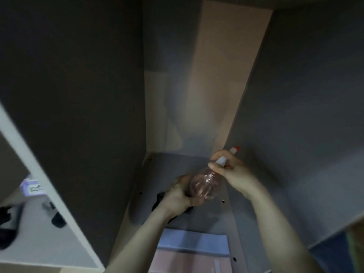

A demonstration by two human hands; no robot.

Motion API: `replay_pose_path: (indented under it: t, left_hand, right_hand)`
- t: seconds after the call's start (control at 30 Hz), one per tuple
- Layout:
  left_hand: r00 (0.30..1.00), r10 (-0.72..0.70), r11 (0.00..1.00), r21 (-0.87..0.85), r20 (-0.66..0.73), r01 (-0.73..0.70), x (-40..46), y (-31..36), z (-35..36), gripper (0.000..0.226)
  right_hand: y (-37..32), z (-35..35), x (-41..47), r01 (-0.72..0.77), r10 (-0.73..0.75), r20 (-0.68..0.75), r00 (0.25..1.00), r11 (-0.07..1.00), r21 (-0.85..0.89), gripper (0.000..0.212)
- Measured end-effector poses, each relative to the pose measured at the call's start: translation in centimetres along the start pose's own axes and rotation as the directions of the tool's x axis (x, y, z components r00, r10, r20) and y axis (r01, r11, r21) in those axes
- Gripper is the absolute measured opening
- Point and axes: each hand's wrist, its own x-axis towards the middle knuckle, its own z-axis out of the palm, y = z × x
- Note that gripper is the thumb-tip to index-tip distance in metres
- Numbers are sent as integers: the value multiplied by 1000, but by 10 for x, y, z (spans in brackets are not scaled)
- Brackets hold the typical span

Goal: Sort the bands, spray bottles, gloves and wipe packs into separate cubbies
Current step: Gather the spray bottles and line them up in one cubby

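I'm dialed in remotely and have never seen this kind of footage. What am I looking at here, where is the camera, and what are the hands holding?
There is no machine: a person works bare-handed, and the one picture comes from a camera on their head, looking forward and down into a tall dark cubby. Both hands hold one clear spray bottle. The left hand cups its body from below; the right hand grips the white sprayer with the red tip. Something dark lies on the cubby floor under the left hand, too blurred to name. At far left, on a lighter shelf, are a small purple pack and more dark items.
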Motion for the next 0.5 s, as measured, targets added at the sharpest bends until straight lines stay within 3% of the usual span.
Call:
replay_pose_path:
  t: [0.13, 0.23, 0.33, 0.5]
  left_hand:
    - [995, 89, 955, -287, 32, -77, -39, 5, 1, 124]
    - [985, 155, 937, -305, -72, -170, -85, 6, -7, 111]
    - [964, 189, 919, -312, -187, -241, -146, 14, -24, 95]
    - [898, 178, 891, -322, -402, -321, -258, 15, -64, 91]
  right_hand:
    - [-60, -9, -52, 118, -116, 161, 980, 993, -4, 10]
    - [-94, 0, -91, 188, -177, 232, 956, 982, -29, 22]
    - [-130, 20, -135, 260, -245, 298, 923, 965, -12, 55]
    - [-172, 77, -206, 403, -502, 291, 815, 851, 338, 95]
